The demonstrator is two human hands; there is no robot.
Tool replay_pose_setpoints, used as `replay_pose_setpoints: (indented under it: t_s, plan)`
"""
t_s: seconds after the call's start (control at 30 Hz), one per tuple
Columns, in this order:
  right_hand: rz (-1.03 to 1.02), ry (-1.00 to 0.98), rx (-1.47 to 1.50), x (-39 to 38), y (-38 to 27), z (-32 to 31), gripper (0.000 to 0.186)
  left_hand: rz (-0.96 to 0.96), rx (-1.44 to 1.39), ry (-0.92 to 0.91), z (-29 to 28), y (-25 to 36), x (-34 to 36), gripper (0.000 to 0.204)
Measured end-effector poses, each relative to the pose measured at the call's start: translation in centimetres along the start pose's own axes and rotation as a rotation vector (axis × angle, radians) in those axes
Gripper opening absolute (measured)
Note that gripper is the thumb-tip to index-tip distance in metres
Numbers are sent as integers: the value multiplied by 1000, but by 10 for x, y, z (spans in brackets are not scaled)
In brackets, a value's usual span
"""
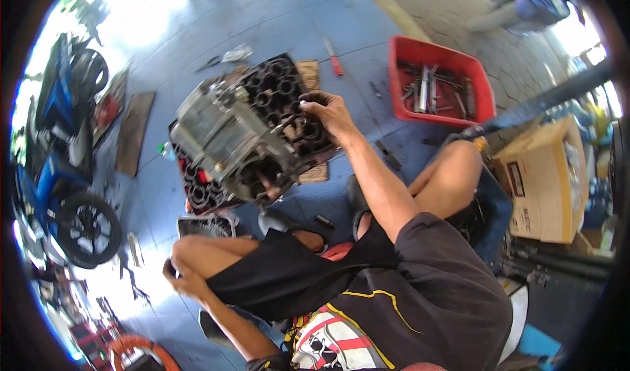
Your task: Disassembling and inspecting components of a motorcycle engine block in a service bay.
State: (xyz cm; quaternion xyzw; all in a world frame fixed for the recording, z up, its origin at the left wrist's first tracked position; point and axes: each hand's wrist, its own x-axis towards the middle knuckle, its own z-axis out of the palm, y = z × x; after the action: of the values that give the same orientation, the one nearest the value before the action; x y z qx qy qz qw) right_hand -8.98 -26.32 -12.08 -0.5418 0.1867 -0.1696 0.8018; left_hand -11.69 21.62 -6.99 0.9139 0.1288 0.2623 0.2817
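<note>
A silver metal engine part (216, 135) sits in the middle of the floor on a dark, red-edged base with many round openings (262, 85), cardboard showing beneath. My right hand (323, 114) reaches over the right side of that base, thumb and fingers pinched on a small pale piece too small to name. My left hand (186, 280) is down beside my bent left knee (187, 249), fingers curled round something dark that I cannot make out. A small dark cylinder (324, 221) lies between my feet.
A red bin (485, 102) of tools stands at right, a red-handled screwdriver (335, 64) near it. Left are a wooden board (134, 135) and parked blue motorbikes (42, 187). A black tray (205, 219) lies by my left foot. A cardboard box (538, 194) is at far right.
</note>
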Motion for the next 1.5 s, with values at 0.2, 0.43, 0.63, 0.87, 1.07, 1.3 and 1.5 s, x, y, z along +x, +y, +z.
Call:
replay_pose_setpoints:
  t_s: [0.2, 0.43, 0.63, 0.87, 1.07, 1.3, 1.5]
  plan:
    - [-136, 769, -396, 14, 47, -134, 25, -55, 4, 22, -3, -33, 5, 44]
    - [430, 1029, -748, -27, 157, -211, 28, -67, 97, 10, -1, -44, 8, 47]
    - [-44, 1094, -950, -15, 184, -195, 42, -110, 92, 32, -9, -44, 7, 45]
    - [366, 561, -1352, -26, 201, -216, 35, -107, 99, 102, 10, -2, -8, 54]
    - [335, -118, -1548, -84, 201, -90, 31, -161, 33, 168, -15, -11, -10, 51]
    - [418, -758, -1592, -155, 224, -16, 54, -171, 13, 134, -12, -39, -8, 50]
    - [310, -1053, -1608, -185, 247, -17, 68, -146, 39, 136, -20, -47, -11, 47]
